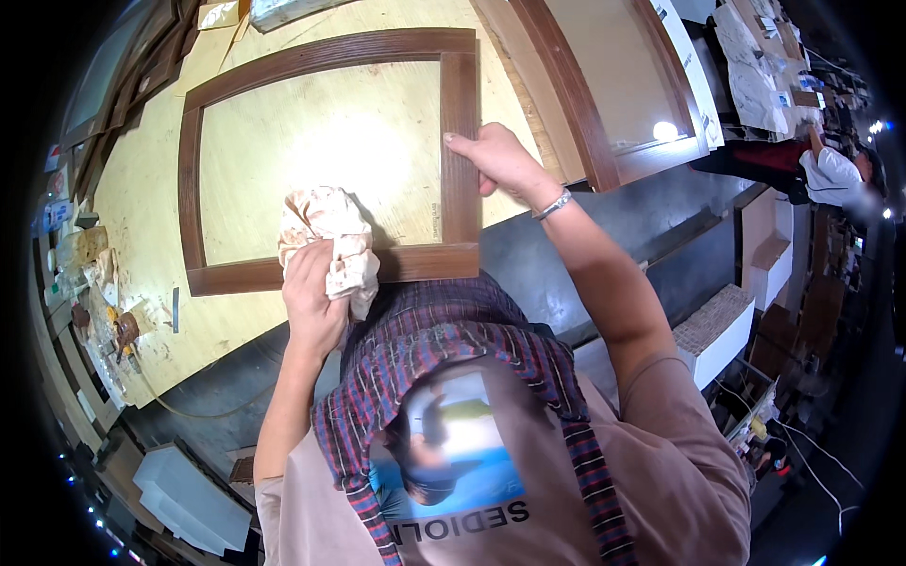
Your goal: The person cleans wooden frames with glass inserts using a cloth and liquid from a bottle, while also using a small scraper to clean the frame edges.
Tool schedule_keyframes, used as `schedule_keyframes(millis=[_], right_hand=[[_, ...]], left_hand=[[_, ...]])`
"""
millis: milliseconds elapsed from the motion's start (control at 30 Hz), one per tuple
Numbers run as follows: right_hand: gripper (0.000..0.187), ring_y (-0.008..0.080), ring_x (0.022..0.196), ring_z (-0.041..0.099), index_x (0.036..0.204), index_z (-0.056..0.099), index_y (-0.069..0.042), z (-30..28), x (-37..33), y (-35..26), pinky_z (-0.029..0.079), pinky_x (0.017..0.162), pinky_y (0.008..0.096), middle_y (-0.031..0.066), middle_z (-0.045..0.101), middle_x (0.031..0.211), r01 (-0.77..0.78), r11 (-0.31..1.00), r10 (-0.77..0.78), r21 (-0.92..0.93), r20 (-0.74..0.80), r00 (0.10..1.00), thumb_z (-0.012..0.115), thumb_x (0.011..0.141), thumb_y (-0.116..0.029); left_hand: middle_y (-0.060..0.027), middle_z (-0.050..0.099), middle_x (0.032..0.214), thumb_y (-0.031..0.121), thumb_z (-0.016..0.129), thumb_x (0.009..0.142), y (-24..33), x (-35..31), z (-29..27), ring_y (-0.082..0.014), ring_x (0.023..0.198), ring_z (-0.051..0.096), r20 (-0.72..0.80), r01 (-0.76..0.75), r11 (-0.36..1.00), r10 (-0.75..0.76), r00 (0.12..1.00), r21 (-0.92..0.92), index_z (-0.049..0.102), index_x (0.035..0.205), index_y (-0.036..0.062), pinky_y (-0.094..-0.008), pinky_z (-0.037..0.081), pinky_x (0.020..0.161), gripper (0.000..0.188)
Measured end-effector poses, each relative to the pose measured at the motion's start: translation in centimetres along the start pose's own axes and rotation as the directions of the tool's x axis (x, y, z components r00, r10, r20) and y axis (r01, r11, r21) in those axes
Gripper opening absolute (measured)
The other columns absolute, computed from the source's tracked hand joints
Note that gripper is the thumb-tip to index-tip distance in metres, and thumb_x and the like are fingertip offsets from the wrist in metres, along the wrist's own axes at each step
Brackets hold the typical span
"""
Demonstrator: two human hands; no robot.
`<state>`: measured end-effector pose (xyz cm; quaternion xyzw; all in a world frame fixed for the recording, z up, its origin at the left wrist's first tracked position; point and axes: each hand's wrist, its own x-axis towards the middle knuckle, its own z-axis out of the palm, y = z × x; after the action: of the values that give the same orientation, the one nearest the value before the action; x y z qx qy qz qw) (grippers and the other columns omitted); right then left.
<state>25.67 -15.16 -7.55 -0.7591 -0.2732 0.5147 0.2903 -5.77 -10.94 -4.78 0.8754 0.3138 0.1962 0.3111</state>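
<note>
Hands are both gripping: the left hand [311, 291] is holding a crumpled, stained white cloth [326, 222] over the lower bar of a brown wooden frame [460, 208], and the right hand [507, 162] is clasping its right bar, thumb on top. This frame is lying at upper centre of the view, on a pale tabletop [146, 226]. Another framed panel [623, 75] is resting at upper right, more brown panels [123, 90] are showing at upper left, and a person [832, 174] is occupying the far right.

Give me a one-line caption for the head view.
Left hand holds a stained cloth over the near edge of a wooden frame; right hand grips the frame's right side.
</note>
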Motion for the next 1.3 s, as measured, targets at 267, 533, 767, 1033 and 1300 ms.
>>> schedule_keyframes(millis=[267, 533, 767, 1033, 1300], right_hand=[[0.052, 0.0239, 0.045, 0.060, 0.058, 0.056, 0.003, 0.8, -1.8, -0.5, 0.052, 0.055, 0.0358, 0.0136, 0.059, 0.053, 0.183, 0.838, -0.241, -0.514, -0.048, 0.969, 0.063, 0.084, -0.041], [0.024, 0.0186, 0.060, 0.063, 0.075, 0.062, 0.003, 6.9, -11.1, 5.1, 0.050, 0.057, 0.0343, 0.0127, 0.062, 0.063, 0.081, 0.965, -0.162, -0.250, -0.324, 0.932, 0.073, 0.074, -0.018], [0.010, 0.0092, 0.056, 0.061, 0.077, 0.065, 0.004, 8.7, -10.7, 8.6, 0.049, 0.050, 0.0284, 0.0079, 0.062, 0.059, 0.118, 0.936, -0.010, 0.333, -0.310, 0.951, 0.066, 0.079, -0.006], [0.031, 0.0101, 0.073, 0.061, 0.103, 0.065, 0.003, 13.3, -11.8, 1.8, 0.051, 0.065, 0.0255, 0.0078, 0.065, 0.086, 0.217, 0.940, -0.332, -0.262, -0.575, 0.748, 0.074, 0.076, -0.011], [0.014, 0.0112, 0.061, 0.058, 0.091, 0.069, 0.004, 20.8, -10.0, -9.3, 0.045, 0.056, 0.0269, 0.0093, 0.066, 0.068, 0.541, 0.836, -0.510, 0.089, -0.237, 0.827, 0.060, 0.084, -0.004]], left_hand=[[-0.0147, 0.064, 0.108, 0.006, 0.060, 0.076, -2.3, -0.6, 0.4, -0.0344, 0.103, 0.057, 0.091, -0.078, 0.996, 0.073, 0.993, 0.051, 0.063, 0.106, -0.0005, -0.0422, 0.044, 0.090, 0.031], [-0.0136, 0.067, 0.096, 0.006, 0.062, 0.083, -4.7, -1.8, -1.6, -0.0250, 0.090, 0.064, -0.029, 0.041, 0.887, -0.061, 0.998, -0.459, 0.066, 0.101, -0.0035, -0.0346, 0.049, 0.082, 0.021], [-0.0128, 0.066, 0.110, -0.014, 0.047, 0.078, -10.4, -3.7, -6.2, -0.0200, 0.102, 0.064, -0.042, 0.183, 0.633, -0.323, 0.945, -0.752, 0.062, 0.111, -0.0102, -0.0317, 0.049, 0.093, 0.036], [-0.0158, 0.059, 0.125, 0.028, 0.042, 0.102, -10.9, -4.4, -9.2, -0.0267, 0.110, 0.062, 0.347, 0.386, 0.056, -0.338, 0.875, -0.921, 0.045, 0.133, -0.0013, -0.0397, 0.051, 0.095, 0.043], [-0.0117, 0.063, 0.120, 0.029, 0.046, 0.103, -10.5, -4.5, -13.1, -0.0199, 0.105, 0.064, 0.350, 0.433, 0.206, -0.342, 0.872, -0.877, 0.052, 0.129, -0.0010, -0.0333, 0.051, 0.092, 0.040]])
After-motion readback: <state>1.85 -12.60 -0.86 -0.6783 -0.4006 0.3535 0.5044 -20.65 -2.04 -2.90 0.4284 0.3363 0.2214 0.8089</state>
